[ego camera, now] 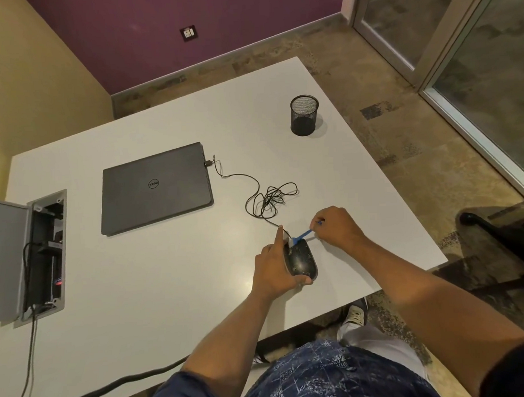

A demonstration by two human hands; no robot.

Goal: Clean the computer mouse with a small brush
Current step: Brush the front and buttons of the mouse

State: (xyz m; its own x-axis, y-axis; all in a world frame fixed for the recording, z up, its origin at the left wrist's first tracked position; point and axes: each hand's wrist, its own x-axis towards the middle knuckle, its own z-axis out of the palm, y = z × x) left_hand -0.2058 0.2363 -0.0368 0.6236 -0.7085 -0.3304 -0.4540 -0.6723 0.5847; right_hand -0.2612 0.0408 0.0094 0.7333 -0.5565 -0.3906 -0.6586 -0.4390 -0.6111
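The left hand (272, 266) grips the mouse (300, 261) to steady it on the table (168, 276). The right hand (336, 227) pinches the brush (300, 237), so its bristles reach the mouse's far end.

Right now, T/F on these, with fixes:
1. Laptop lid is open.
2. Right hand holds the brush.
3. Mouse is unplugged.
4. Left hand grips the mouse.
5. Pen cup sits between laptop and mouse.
1. False. The laptop is closed, lying flat on the table.
2. True. The right hand pinches the blue brush, its bristles at the front of the mouse.
3. False. The mouse cable runs in a loose tangle to a plug at the laptop's side.
4. True. The left hand grips the mouse from its left side, thumb under the rear.
5. False. The mesh pen cup stands far off, near the table's far right edge.
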